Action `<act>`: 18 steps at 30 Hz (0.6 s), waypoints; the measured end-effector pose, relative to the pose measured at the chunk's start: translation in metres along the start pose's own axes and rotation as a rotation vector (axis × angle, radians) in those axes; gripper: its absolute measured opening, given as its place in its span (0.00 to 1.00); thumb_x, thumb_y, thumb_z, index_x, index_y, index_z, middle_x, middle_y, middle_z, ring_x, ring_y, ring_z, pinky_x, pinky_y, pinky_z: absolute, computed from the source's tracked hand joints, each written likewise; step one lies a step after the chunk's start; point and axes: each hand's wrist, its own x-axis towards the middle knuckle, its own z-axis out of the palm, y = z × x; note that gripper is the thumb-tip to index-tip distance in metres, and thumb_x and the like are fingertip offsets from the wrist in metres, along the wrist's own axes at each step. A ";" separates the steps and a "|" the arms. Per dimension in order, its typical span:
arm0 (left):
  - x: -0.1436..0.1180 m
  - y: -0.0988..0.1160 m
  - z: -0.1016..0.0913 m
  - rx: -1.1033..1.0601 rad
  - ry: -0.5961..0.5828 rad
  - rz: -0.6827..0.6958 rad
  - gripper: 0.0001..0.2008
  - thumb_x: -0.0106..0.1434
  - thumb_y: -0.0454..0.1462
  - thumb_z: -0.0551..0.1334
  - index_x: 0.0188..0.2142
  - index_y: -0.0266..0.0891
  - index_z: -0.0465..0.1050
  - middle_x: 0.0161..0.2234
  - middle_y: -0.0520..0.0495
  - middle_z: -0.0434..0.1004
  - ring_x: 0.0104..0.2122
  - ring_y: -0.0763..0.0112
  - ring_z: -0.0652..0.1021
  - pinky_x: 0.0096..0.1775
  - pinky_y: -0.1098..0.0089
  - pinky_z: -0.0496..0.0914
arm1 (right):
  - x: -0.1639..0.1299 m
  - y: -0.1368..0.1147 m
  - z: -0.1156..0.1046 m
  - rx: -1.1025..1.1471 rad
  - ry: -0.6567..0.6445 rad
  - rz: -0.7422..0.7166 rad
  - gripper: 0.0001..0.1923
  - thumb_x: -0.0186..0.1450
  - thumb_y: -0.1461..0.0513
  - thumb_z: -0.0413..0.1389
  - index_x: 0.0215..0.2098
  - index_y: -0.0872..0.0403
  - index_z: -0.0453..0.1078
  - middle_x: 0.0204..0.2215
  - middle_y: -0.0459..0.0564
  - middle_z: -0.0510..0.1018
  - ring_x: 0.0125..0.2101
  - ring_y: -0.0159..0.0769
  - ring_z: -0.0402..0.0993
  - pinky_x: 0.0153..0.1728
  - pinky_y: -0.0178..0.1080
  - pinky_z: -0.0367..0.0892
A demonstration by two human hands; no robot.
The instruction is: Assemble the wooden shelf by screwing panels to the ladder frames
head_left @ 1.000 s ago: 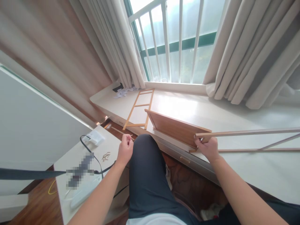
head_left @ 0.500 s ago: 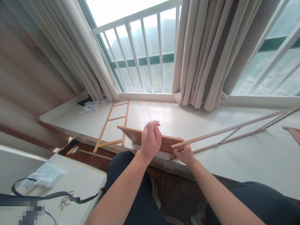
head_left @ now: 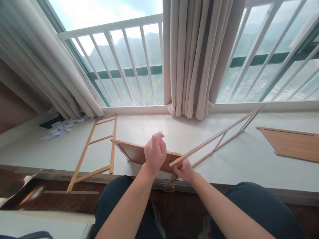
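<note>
My left hand [head_left: 155,151] is closed in a pinch above a brown wooden panel [head_left: 132,151]. A thin dark tip, like that of a small screw [head_left: 161,132], pokes out from its fingers; the rest of it is hidden. My right hand [head_left: 184,171] grips the near end of a slim wooden ladder-like frame [head_left: 208,143], where it meets the right end of the panel. The panel stands tilted on its edge on the white ledge [head_left: 139,126]. The frame slants up and away to the right.
Another wooden ladder frame [head_left: 91,144] lies at left, one end over the ledge's edge. A second wooden panel [head_left: 291,142] lies at right. Paper scraps [head_left: 58,128] are at far left. Curtains [head_left: 189,66] hang at the barred window. A white surface [head_left: 45,222] stands lower left.
The view has turned to the right, bringing more of the second panel into sight. The held frame's far end now shows fully. Both hands keep about the same pose and grip.
</note>
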 end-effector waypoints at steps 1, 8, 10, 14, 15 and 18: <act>0.000 -0.002 0.002 -0.030 0.023 0.024 0.08 0.72 0.32 0.51 0.46 0.40 0.66 0.33 0.50 0.80 0.29 0.74 0.79 0.33 0.73 0.66 | 0.000 -0.002 -0.001 0.009 -0.018 -0.006 0.15 0.66 0.60 0.55 0.50 0.51 0.74 0.38 0.52 0.81 0.39 0.43 0.78 0.46 0.45 0.75; 0.003 -0.013 0.020 -0.285 0.109 0.201 0.07 0.71 0.29 0.53 0.45 0.39 0.66 0.33 0.50 0.78 0.28 0.78 0.76 0.33 0.76 0.68 | 0.001 -0.002 -0.012 0.041 -0.064 -0.073 0.06 0.68 0.59 0.54 0.38 0.53 0.69 0.29 0.47 0.72 0.27 0.32 0.67 0.30 0.35 0.68; 0.008 -0.013 0.022 -0.408 0.058 0.278 0.08 0.70 0.28 0.53 0.44 0.39 0.67 0.31 0.52 0.75 0.27 0.78 0.73 0.33 0.76 0.67 | 0.002 0.002 -0.016 0.080 -0.093 -0.112 0.06 0.68 0.59 0.54 0.39 0.54 0.69 0.30 0.47 0.73 0.28 0.31 0.67 0.31 0.35 0.67; 0.019 -0.009 0.023 -0.512 -0.129 0.411 0.13 0.70 0.27 0.51 0.41 0.39 0.73 0.27 0.53 0.70 0.26 0.77 0.70 0.33 0.75 0.65 | 0.007 0.004 -0.027 0.106 -0.150 -0.164 0.09 0.68 0.59 0.56 0.45 0.54 0.69 0.30 0.46 0.73 0.27 0.30 0.66 0.32 0.34 0.68; 0.021 -0.007 0.023 -0.503 -0.165 0.416 0.14 0.69 0.27 0.50 0.41 0.39 0.74 0.26 0.53 0.70 0.26 0.77 0.70 0.33 0.75 0.65 | 0.008 0.003 -0.029 0.097 -0.152 -0.167 0.10 0.68 0.60 0.56 0.47 0.55 0.69 0.29 0.45 0.72 0.26 0.30 0.65 0.31 0.34 0.67; 0.025 -0.002 0.025 -0.463 -0.280 0.429 0.16 0.69 0.27 0.50 0.38 0.39 0.76 0.27 0.51 0.73 0.27 0.77 0.71 0.33 0.75 0.65 | 0.012 0.003 -0.034 0.060 -0.144 -0.181 0.11 0.67 0.60 0.56 0.47 0.54 0.68 0.28 0.44 0.70 0.24 0.28 0.62 0.28 0.33 0.65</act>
